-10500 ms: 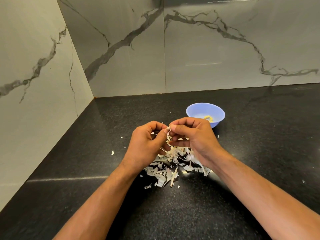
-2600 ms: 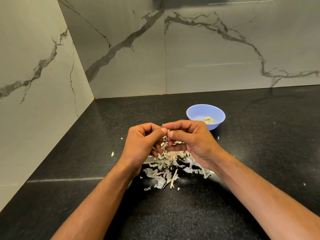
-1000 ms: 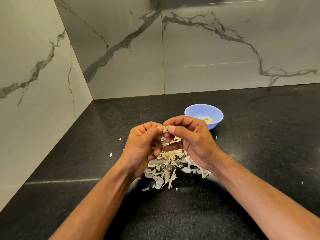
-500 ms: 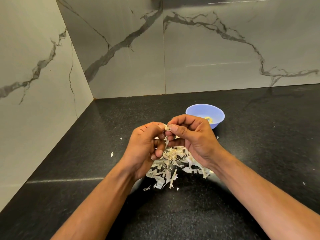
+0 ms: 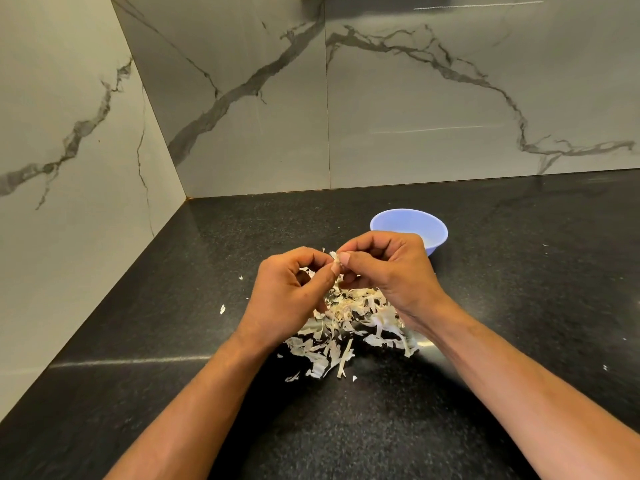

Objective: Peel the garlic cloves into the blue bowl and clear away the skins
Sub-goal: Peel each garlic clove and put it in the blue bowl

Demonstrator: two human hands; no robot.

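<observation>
The peeling step is in hand, judging by the 2 hands working a garlic clove (image 5: 334, 258) between them. The left hand (image 5: 294, 292) and the right hand (image 5: 388, 268) are meeting fingertip to fingertip above the counter (image 5: 519, 306), each pinching the small pale clove narrowly between thumb and forefinger. How much skin is clinging to it is too small to tell.

Directly below the pinch, the skins (image 5: 349, 323) are lying in a loose heap on the counter, with a few stray flakes scattered to the left of it. The blue bowl (image 5: 408, 226) is sitting just beyond the right hand's knuckles, partly hidden by them, so its contents are not showing.

Both forearms are reaching in from the near edge and converging toward the pinch. The left hand's other fingers are curling in toward its palm, its thumb pointing up at the clove. The right hand is arching over, knuckles raised, fingers bent down toward the contact.

The next move is probably calling for a pull of the loosened skin away from the clove, letting it fall onto the heap below, then a short reach past the right hand to drop the bare clove in the bowl. Clearing the heap is not yet begun.
</observation>
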